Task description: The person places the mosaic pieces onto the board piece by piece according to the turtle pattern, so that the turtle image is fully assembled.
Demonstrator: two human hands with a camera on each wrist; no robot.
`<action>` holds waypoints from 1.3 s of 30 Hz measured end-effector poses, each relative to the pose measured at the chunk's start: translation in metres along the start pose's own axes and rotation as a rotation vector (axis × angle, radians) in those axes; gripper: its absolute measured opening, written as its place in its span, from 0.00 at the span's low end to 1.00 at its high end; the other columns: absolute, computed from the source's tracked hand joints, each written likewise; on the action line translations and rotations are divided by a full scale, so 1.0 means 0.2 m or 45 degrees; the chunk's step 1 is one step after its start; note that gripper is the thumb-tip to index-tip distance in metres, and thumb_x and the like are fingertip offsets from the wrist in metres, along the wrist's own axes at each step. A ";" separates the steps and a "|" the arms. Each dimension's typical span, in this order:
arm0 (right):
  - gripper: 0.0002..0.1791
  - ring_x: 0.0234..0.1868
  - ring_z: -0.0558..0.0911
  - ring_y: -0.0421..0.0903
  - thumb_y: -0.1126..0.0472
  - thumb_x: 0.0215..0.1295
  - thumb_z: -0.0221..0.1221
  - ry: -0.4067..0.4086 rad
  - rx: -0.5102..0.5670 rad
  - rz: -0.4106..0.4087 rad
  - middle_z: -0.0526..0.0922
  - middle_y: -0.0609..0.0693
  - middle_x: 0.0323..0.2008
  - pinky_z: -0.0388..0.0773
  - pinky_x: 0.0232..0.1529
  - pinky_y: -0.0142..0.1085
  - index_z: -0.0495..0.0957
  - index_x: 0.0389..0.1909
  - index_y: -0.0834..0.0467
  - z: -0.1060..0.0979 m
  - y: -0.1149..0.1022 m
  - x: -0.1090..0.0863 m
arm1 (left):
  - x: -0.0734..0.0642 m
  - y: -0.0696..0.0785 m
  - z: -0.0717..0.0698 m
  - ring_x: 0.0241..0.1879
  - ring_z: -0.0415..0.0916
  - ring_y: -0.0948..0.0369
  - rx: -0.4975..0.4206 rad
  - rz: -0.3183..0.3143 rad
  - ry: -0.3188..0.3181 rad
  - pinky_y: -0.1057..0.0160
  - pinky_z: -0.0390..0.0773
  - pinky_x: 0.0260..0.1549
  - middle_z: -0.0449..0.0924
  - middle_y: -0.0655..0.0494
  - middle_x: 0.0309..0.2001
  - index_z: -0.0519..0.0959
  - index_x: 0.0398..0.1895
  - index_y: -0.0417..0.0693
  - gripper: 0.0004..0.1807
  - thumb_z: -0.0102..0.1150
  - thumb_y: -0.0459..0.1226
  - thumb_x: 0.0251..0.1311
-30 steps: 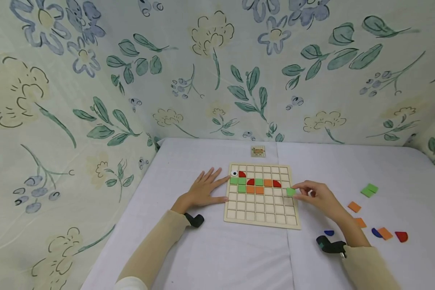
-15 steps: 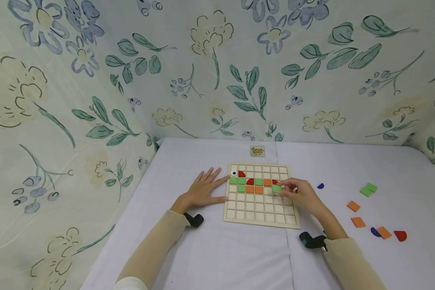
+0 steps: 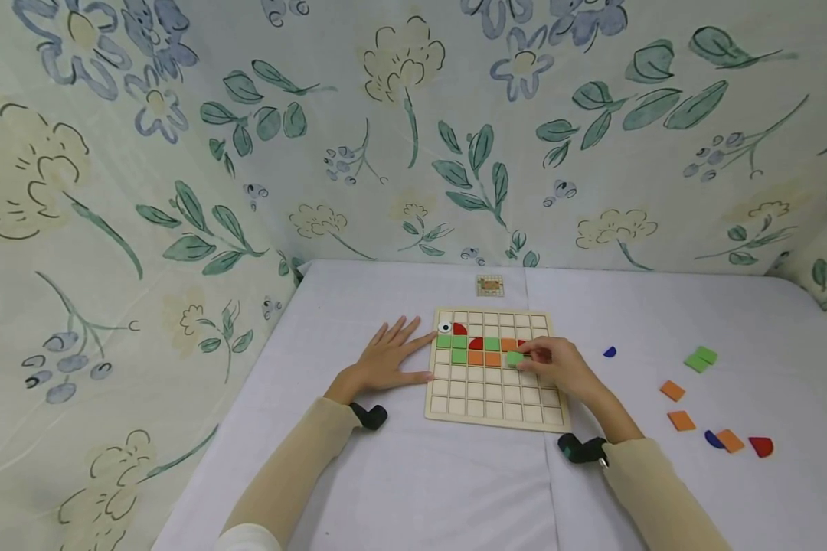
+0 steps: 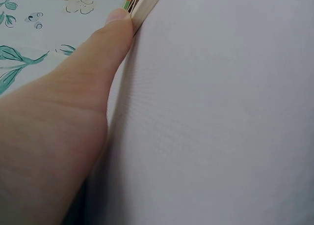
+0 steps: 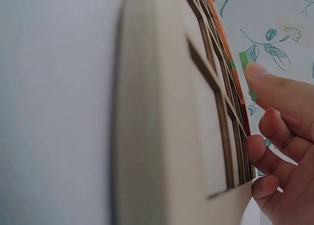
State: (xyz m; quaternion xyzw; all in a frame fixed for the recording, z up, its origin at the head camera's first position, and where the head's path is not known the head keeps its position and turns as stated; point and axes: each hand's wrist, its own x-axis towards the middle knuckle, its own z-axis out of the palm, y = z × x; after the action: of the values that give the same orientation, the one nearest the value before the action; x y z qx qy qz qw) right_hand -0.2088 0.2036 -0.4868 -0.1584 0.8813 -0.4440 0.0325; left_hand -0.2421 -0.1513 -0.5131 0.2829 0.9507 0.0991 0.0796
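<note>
My right hand (image 3: 561, 366) pinches a green square tile (image 3: 514, 359) by its right side, over the right part of a wooden grid board (image 3: 496, 425). In the right wrist view, that green tile (image 5: 246, 72) stands tilted at the thumb, with the other fingers curled near the board's edge. Left of it in the same row lies an orange tile (image 3: 492, 359). A red quarter-round piece in the row above is partly hidden by my fingers. My left hand (image 3: 386, 363) lies with fingers spread, thumb and index finger touching the board's left edge.
Loose pieces lie on the white cloth at right: two green tiles (image 3: 701, 359), several orange tiles (image 3: 681, 421), a red rounded piece (image 3: 761, 447) and blue half-rounds (image 3: 609, 352). A small patterned card (image 3: 490, 285) lies behind the board. A white eye piece (image 3: 444, 327) sits at the board's upper left.
My right hand has carried the green tile leftward from the board's right edge to beside the orange tile. A blue half-round it had covered now shows. My left hand stays put.
</note>
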 end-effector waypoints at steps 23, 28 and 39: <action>0.14 0.26 0.69 0.44 0.67 0.58 0.71 0.000 -0.045 0.001 0.73 0.49 0.24 0.65 0.26 0.30 0.84 0.44 0.68 0.03 -0.01 0.02 | 0.00 0.01 0.00 0.78 0.25 0.51 0.015 0.000 0.000 0.45 0.27 0.72 0.32 0.56 0.81 0.45 0.80 0.74 0.48 0.42 0.75 0.59; 0.15 0.27 0.69 0.44 0.67 0.58 0.71 0.008 -0.051 0.018 0.74 0.48 0.24 0.66 0.26 0.31 0.84 0.45 0.67 0.03 -0.01 0.03 | 0.00 0.01 0.00 0.78 0.24 0.52 0.009 -0.006 -0.003 0.46 0.27 0.72 0.32 0.57 0.81 0.45 0.80 0.75 0.48 0.42 0.75 0.59; 0.14 0.26 0.69 0.45 0.67 0.58 0.71 -0.002 -0.035 0.031 0.75 0.49 0.25 0.66 0.26 0.32 0.84 0.44 0.66 0.03 -0.01 0.03 | 0.00 0.01 0.00 0.78 0.25 0.51 0.001 -0.012 -0.001 0.46 0.28 0.72 0.33 0.56 0.81 0.45 0.80 0.75 0.48 0.42 0.75 0.58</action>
State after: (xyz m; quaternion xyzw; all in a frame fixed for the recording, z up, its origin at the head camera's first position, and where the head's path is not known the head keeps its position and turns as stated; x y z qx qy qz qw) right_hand -0.2130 0.1958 -0.4893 -0.1484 0.8893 -0.4311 0.0364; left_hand -0.2408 -0.1499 -0.5125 0.2785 0.9520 0.0983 0.0803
